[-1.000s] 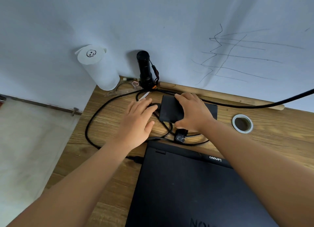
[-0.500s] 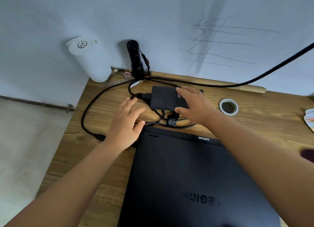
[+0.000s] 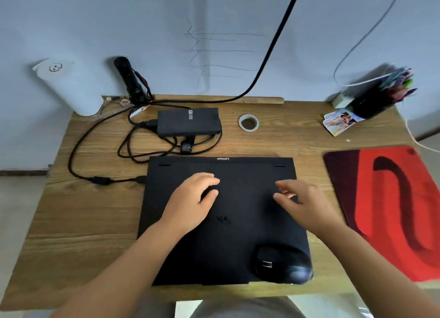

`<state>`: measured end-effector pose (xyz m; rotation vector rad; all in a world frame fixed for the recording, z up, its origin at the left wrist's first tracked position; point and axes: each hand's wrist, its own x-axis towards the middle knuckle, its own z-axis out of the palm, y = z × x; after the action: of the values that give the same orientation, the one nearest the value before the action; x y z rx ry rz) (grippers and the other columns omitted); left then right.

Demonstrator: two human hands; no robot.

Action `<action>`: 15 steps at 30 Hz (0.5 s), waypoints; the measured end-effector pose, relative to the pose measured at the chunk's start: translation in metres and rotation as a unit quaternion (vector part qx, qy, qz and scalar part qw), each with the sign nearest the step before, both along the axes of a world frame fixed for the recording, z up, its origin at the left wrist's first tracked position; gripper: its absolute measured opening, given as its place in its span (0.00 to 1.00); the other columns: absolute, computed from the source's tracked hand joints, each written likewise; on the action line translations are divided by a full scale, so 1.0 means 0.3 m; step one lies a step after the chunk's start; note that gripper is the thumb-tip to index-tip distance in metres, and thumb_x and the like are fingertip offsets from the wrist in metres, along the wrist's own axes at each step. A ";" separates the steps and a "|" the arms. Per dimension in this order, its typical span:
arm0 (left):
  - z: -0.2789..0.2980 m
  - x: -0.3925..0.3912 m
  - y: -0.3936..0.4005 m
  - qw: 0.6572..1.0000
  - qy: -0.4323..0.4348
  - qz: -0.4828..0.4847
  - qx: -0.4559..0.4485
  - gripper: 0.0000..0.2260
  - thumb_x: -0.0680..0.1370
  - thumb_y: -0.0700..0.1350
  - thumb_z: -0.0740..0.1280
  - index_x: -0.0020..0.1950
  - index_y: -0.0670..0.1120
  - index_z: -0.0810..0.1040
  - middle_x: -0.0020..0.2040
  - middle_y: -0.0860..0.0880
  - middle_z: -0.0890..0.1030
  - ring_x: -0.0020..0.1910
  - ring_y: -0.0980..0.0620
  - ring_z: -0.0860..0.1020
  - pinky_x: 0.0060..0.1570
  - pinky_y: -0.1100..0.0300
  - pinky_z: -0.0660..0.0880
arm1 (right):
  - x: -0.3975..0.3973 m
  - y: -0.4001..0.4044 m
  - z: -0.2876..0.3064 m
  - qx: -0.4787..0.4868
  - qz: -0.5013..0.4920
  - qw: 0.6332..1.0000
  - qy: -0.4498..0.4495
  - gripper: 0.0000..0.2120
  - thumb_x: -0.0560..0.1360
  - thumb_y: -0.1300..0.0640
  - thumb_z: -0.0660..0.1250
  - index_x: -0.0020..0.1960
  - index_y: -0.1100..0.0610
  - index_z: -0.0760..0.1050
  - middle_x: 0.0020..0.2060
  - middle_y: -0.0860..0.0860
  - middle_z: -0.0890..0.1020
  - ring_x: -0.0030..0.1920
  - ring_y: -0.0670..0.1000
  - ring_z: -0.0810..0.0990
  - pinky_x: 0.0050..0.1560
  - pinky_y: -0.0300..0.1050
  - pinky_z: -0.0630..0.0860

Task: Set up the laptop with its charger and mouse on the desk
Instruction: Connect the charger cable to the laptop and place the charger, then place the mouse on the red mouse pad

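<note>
A closed black laptop (image 3: pixel 240 224) lies flat in the middle of the wooden desk (image 3: pixel 78 213). Behind it sits the black charger brick (image 3: pixel 189 122), its cable (image 3: pixel 78 148) looping left and ending at the laptop's left edge. A black mouse (image 3: pixel 283 265) rests on the lid's near right corner. My left hand (image 3: pixel 192 201) hovers over the lid's left half, fingers loosely curled and holding nothing. Over the right half, my right hand (image 3: pixel 302 203) is held with fingers apart and nothing in it.
A red mouse pad (image 3: pixel 390 208) lies at the right. At the back stand a white roll (image 3: pixel 71 89), a black flashlight (image 3: pixel 129 79), a tape ring (image 3: pixel 248 123), cards (image 3: pixel 338 122) and a pen holder (image 3: pixel 376 98). A thick black cable (image 3: pixel 273 46) hangs down the wall.
Both hands have left the charger brick and pulled back over the laptop lid. The view has tilted down and widened, showing the mouse and red pad.
</note>
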<state>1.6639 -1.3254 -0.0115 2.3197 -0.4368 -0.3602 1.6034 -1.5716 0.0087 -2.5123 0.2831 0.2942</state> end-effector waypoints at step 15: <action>0.004 -0.354 -0.157 0.983 0.018 -0.178 0.036 0.14 0.78 0.48 0.61 0.63 0.53 0.74 0.62 0.59 0.74 0.62 0.61 0.70 0.60 0.69 0.65 | -0.444 0.030 -0.082 -0.054 0.142 0.988 0.027 0.41 0.65 0.42 0.63 0.75 0.50 0.53 0.70 0.47 0.65 0.70 0.50 0.62 0.71 0.44 0.60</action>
<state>1.5578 -1.3723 -0.0102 2.2977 -0.8371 -0.5978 1.4702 -1.5625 -0.0160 -2.6540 -0.0407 0.4724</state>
